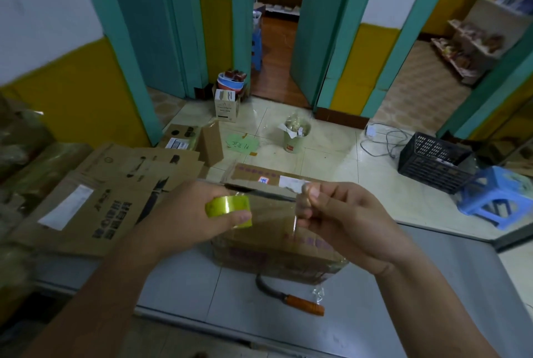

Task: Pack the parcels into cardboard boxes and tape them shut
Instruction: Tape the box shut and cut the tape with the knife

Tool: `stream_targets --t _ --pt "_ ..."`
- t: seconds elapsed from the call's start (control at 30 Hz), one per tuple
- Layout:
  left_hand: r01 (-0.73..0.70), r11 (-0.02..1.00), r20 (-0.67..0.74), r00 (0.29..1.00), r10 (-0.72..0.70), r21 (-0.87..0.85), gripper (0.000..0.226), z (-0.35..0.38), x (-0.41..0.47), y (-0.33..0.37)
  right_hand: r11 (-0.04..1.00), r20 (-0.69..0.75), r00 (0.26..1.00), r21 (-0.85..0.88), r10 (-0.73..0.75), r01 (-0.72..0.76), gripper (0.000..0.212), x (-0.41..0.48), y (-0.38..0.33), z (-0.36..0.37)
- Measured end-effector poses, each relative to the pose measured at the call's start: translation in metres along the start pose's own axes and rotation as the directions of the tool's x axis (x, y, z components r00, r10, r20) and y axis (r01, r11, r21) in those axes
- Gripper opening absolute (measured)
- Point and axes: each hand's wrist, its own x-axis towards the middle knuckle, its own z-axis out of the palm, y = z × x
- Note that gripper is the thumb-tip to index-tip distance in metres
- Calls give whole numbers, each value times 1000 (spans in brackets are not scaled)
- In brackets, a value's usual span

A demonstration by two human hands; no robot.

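A brown cardboard box [277, 251] with purple print sits on the grey table [202, 288], its flaps closed and a dark seam across the top. My left hand [184, 216] holds a roll of clear yellowish tape [227, 209] above the box's left side. My right hand [340, 213] pinches the free end of the tape [300, 204], so a clear strip stretches between the two hands over the box. The parcels are not visible.
A curved knife with an orange handle [302, 304] lies on the table in front of the box. Flattened cardboard boxes [115, 193] are stacked at the left. On the floor beyond stand a bucket [295, 135], a black crate [432, 161] and a blue stool [496, 196].
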Motion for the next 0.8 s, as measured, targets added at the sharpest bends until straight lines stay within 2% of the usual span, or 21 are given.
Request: stream_targets --t 0.07,0.1,0.17,0.23,0.3,0.4,0.47,0.5,0.57,0.67,0.73,0.8 --pt "16 999 -19 1000 -15 35 59 0 2 -1 998 -17 1000 55 10 -9 16 -2 2 0" --pt "8 1000 -3 1000 -8 -11 60 -1 1 -2 994 -34 999 108 23 -19 15 -2 2 -4" --pt "-20 969 83 996 41 -246 65 -6 -3 -5 973 -57 996 225 62 -47 12 -2 -3 -14" --pt "-43 867 119 986 118 -497 66 -12 -8 -8 946 -84 991 315 104 -72 11 -3 -8 -24" --pt "-89 742 63 983 174 -665 70 -15 -11 -12 926 -134 979 366 156 -98 10 -4 -7 -25" --pt "-136 640 -20 983 185 -756 69 -14 -12 -19 897 -192 960 429 205 -106 13 -4 -3 -14" --pt "-141 663 -35 985 170 -735 52 -12 -13 -20 947 -350 925 321 148 -30 25 -2 2 -10" --pt "-137 696 -36 987 157 -705 41 -11 -12 -18 970 -441 893 243 95 17 39 0 5 -9" --pt "-106 775 -33 993 110 -623 32 -10 -9 -14 993 -542 839 73 -42 97 60 2 8 -9" --pt "-40 895 -7 999 42 -444 47 -15 -1 -12 984 -578 798 -69 -171 161 64 0 3 -17" --pt "64 986 -14 998 -67 -151 67 -23 6 -18 973 -602 768 -72 -218 220 60 -5 -9 -26" --pt "143 989 -25 989 -143 24 75 -33 10 -25 955 -599 753 -74 -272 286 52 -10 -20 -37"
